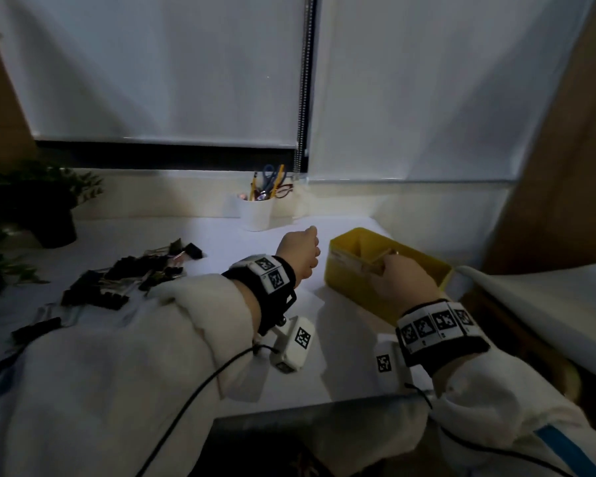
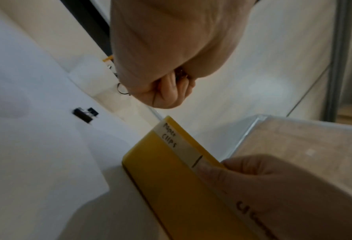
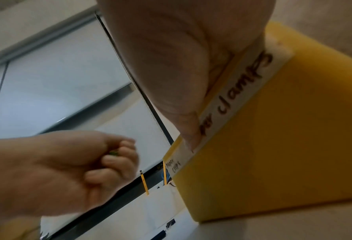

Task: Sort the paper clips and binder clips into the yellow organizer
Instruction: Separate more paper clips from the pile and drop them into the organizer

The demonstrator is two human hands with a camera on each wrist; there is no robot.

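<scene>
Gripping yellow organizer (image 1: 344, 270), right hand (image 1: 401, 280).

Both arms in cream fleece sleeves (image 1: 111, 356), blue stripe on right one, w/ black wrist straps (image 1: 279, 294) carrying white blocks of b/w square tags, small white tagged camera boxes (image 1: 295, 342) under each wrist & thin black cables (image 1: 186, 411) trailing back

Organizer (image 1: 365, 287): right part of the table (image 1: 221, 242).
Binder clips (image 1: 117, 277): heaped left, well apart from organizer.
Cup (image 1: 255, 213): behind, between them.
Plant (image 1: 38, 204): far left.
</scene>
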